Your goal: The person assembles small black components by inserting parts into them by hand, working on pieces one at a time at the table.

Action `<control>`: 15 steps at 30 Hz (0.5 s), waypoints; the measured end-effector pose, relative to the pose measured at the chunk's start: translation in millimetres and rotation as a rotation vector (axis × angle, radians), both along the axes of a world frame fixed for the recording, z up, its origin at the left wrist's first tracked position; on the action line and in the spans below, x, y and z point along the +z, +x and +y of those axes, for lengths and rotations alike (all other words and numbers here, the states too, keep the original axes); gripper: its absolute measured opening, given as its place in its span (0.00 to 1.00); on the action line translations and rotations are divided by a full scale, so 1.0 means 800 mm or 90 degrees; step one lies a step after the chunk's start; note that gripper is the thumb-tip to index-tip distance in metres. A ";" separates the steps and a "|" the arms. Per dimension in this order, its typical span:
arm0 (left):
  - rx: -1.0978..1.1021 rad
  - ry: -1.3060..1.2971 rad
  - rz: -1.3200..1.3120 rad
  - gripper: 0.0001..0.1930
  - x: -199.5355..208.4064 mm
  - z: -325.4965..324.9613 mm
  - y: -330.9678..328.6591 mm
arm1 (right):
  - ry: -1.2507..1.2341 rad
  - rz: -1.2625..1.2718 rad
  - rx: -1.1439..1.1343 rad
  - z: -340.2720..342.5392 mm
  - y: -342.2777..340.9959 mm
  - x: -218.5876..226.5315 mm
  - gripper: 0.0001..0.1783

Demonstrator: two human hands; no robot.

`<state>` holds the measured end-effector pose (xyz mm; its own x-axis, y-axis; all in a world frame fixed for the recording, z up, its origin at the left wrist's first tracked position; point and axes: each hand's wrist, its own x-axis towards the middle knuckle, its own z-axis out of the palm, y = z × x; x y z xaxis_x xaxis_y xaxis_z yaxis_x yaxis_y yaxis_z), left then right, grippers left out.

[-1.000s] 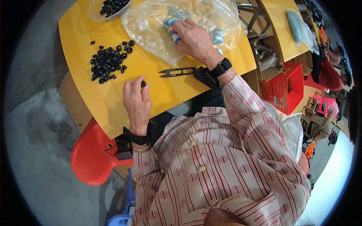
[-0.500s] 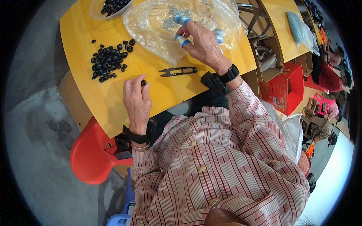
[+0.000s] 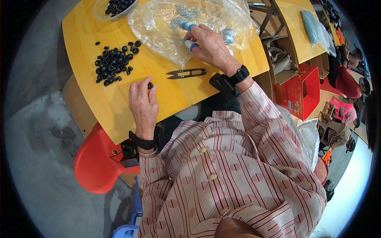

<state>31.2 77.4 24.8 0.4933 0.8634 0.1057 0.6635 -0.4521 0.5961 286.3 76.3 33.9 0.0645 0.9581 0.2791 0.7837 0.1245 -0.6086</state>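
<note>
Between the fingertips of my left hand [image 3: 143, 104] is a small round black bead [image 3: 150, 85] with a hole in it. My right hand [image 3: 212, 47] is over a crumpled clear plastic bag [image 3: 152, 29], its thumb and forefinger wrapped in blue and white tape and held apart. Nothing shows between those two fingertips. Small shiny metal pieces [image 3: 190, 15] lie spread on the bag just beyond them. A loose pile of black beads [image 3: 112, 63] sits on the yellow table [image 3: 95, 101], beyond and left of my left hand. Black thread snips [image 3: 186, 73] rest between my hands.
A clear tub [image 3: 116, 17] of black beads stands at the far left of the table. A small blue and white roll [image 3: 228, 36] lies right of my right hand. A red chair [image 3: 97, 162] is at left; a red box [image 3: 295, 91] and several people are at right.
My right hand has shifted slightly left, uncovering more of the blue and white roll. My left hand keeps its hold on the black bead, nearly still.
</note>
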 end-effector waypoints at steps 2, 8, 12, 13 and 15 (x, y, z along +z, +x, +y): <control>0.004 -0.007 -0.007 0.13 0.001 0.002 0.002 | -0.006 -0.063 -0.030 -0.007 0.005 0.002 0.10; 0.013 -0.013 -0.032 0.13 0.001 -0.002 0.001 | -0.037 0.165 -0.018 -0.016 0.001 0.014 0.18; 0.011 -0.002 -0.020 0.12 -0.002 -0.002 0.001 | -0.077 0.331 0.001 -0.026 -0.002 0.022 0.23; 0.010 -0.002 -0.019 0.12 -0.004 -0.003 -0.001 | -0.076 0.332 0.000 -0.028 -0.004 0.023 0.23; -0.003 0.008 -0.021 0.12 -0.005 -0.003 -0.004 | -0.082 0.399 0.005 -0.031 -0.010 0.026 0.24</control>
